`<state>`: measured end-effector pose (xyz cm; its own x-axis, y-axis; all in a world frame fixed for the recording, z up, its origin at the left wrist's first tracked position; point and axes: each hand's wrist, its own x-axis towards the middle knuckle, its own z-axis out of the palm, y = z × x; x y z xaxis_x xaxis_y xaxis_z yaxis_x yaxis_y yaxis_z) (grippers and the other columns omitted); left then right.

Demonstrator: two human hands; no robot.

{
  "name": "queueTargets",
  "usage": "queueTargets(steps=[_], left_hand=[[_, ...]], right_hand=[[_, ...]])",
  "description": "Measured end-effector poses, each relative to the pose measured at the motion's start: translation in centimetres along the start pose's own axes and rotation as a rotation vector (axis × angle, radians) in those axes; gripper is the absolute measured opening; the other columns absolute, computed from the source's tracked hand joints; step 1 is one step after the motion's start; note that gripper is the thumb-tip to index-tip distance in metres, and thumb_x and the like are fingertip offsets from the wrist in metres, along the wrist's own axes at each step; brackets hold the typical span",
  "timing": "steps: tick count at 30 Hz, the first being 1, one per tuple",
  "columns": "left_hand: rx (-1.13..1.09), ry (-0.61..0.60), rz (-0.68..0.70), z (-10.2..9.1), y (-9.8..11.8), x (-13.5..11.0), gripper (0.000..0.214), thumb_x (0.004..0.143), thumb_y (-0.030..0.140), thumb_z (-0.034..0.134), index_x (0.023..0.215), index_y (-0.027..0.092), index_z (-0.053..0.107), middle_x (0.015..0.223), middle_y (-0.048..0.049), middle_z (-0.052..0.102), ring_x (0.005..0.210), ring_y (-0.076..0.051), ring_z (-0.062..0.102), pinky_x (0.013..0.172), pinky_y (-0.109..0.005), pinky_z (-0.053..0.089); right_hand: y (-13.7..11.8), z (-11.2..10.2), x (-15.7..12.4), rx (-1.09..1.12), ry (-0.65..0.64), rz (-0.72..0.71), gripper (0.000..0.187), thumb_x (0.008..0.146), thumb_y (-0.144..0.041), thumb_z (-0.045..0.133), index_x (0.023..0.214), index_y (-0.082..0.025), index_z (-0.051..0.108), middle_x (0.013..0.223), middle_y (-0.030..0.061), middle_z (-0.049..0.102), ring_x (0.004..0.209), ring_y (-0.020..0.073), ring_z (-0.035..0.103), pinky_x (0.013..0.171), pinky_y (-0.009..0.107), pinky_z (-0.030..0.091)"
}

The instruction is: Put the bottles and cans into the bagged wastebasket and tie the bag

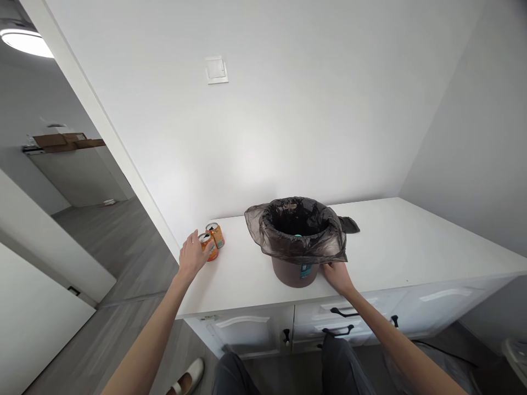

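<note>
My left hand [191, 254] is at the left end of the white cabinet top, its thumb and fingers around the nearer orange drink can [213, 254]. A second orange can [217, 235] stands upright just behind it; both tops look opened. A brown trash bin [293, 275] stands near the front edge, lined with a thin black plastic bag [304, 249] folded over its rim. Something small and green shows inside the bag. My right hand [338, 276] grips the bin's right side below the bag's overhang, with its fingertips partly hidden.
The white cabinet top [403, 241] runs right to a grey wall. Drawers with black handles [345, 312] are below its front edge. A light switch [216, 70] is on the wall behind. At left, a doorway leads to another room with cardboard boxes [61, 141].
</note>
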<state>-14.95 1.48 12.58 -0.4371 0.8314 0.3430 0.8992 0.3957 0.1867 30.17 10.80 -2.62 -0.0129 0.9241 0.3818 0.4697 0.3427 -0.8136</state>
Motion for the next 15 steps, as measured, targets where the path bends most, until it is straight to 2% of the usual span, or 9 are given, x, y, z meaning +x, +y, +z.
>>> queueTargets(steps=[4, 9, 12, 15], left_hand=[[-0.019, -0.023, -0.034, 0.5, 0.3, 0.2, 0.071, 0.099, 0.052, 0.047, 0.155, 0.009, 0.038, 0.149, -0.0244, 0.055, 0.134, -0.041, 0.055, 0.105, -0.053, 0.048], [-0.036, -0.036, -0.048, 0.5, 0.6, -0.2, 0.059, 0.101, 0.047, 0.044, 0.149, 0.013, 0.044, 0.145, -0.0221, 0.058, 0.128, -0.037, 0.060, 0.099, -0.048, 0.052], [-0.041, -0.060, -0.053, -0.2, 0.5, -0.6, 0.059, 0.099, 0.049, 0.047, 0.148, 0.014, 0.047, 0.143, -0.0224, 0.060, 0.125, -0.038, 0.063, 0.096, -0.048, 0.053], [-0.059, -0.078, -0.056, -1.9, 1.1, -1.4, 0.064, 0.098, 0.054, 0.049, 0.150, 0.015, 0.046, 0.142, -0.0224, 0.061, 0.123, -0.039, 0.065, 0.092, -0.047, 0.055]], right_hand=[[-0.1, 0.0, 0.0, -0.008, -0.009, 0.001, 0.029, 0.088, -0.037, 0.050, 0.084, -0.020, 0.074, 0.084, 0.0126, 0.077, 0.103, 0.0317, 0.070, 0.088, 0.035, 0.052], [-0.3, 0.0, 0.1, 0.002, -0.017, -0.002, 0.029, 0.087, -0.037, 0.050, 0.085, -0.021, 0.075, 0.085, 0.0130, 0.078, 0.104, 0.0325, 0.070, 0.090, 0.036, 0.053], [-0.4, 0.0, 0.1, 0.017, -0.010, -0.012, 0.030, 0.086, -0.037, 0.052, 0.093, -0.021, 0.076, 0.093, 0.0133, 0.079, 0.109, 0.0333, 0.069, 0.091, 0.036, 0.052], [-0.4, 0.1, 0.1, 0.022, -0.013, -0.010, 0.031, 0.085, -0.037, 0.052, 0.097, -0.021, 0.076, 0.098, 0.0136, 0.080, 0.111, 0.0333, 0.069, 0.092, 0.036, 0.052]])
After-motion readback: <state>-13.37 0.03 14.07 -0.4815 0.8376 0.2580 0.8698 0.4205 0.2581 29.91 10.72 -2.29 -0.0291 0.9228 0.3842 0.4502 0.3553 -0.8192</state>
